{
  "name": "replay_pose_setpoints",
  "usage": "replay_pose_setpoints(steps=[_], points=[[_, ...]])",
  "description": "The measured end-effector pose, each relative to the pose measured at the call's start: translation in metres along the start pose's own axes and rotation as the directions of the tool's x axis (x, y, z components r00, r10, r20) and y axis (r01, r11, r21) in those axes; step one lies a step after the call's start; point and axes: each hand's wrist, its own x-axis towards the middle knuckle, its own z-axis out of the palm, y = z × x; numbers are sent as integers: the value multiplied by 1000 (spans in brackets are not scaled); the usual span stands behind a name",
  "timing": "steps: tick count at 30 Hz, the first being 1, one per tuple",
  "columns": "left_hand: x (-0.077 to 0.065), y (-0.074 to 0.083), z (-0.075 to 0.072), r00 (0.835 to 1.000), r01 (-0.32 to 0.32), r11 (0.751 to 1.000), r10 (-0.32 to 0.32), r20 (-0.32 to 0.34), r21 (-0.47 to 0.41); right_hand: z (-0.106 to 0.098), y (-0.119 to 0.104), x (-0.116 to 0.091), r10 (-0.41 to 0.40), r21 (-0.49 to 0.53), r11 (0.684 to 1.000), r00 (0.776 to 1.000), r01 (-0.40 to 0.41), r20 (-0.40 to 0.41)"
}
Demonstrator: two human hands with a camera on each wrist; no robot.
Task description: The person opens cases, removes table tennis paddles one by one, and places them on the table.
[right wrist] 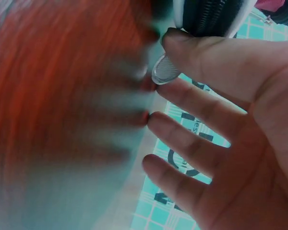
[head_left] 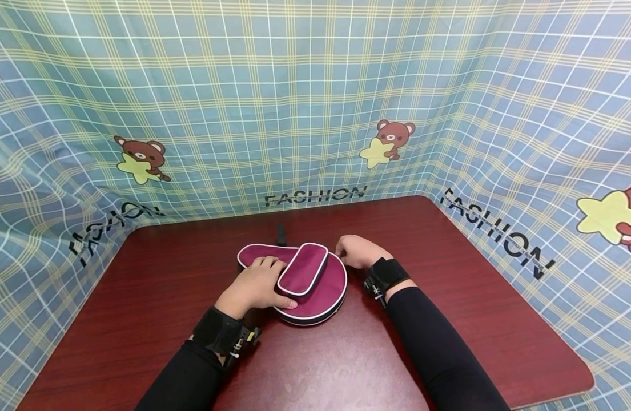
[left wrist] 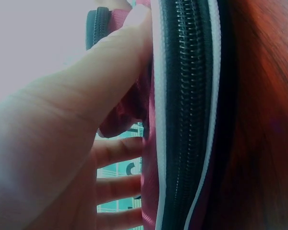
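A maroon paddle case (head_left: 325, 299) with white piping lies flat on the table, its rounded end to the right and its narrow end at upper left. On its top sits a raised small pouch (head_left: 303, 269). My left hand (head_left: 258, 285) rests on the case beside the pouch, thumb on the near part and fingers spread over the far part. Black zipper teeth (left wrist: 189, 96) run along the case's side in the left wrist view. At the case's right edge, my right hand (head_left: 361, 251) pinches a silver zipper pull (right wrist: 165, 71) between thumb and index finger.
The dark red wooden table (head_left: 500, 342) has a rounded far right corner. A black strap (head_left: 281, 235) sticks out behind the case. Blue plaid cloth (head_left: 315, 85) with printed bears hangs around the back and sides.
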Motion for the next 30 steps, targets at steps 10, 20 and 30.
replay_pose_setpoints(steps=[10, 20, 30], points=[[-3, 6, -2, 999, 50, 998, -50, -14, -43, -3, 3, 0, 42, -12, 999, 999, -42, -18], [0, 13, 4, 988, 153, 987, -152, -37, 38, -7, 1, -3, 86, -11, 996, 996, -85, 14], [5, -3, 5, 997, 66, 996, -64, -37, 60, -5, 3, -1, 72, -15, 997, 997, -72, 8]])
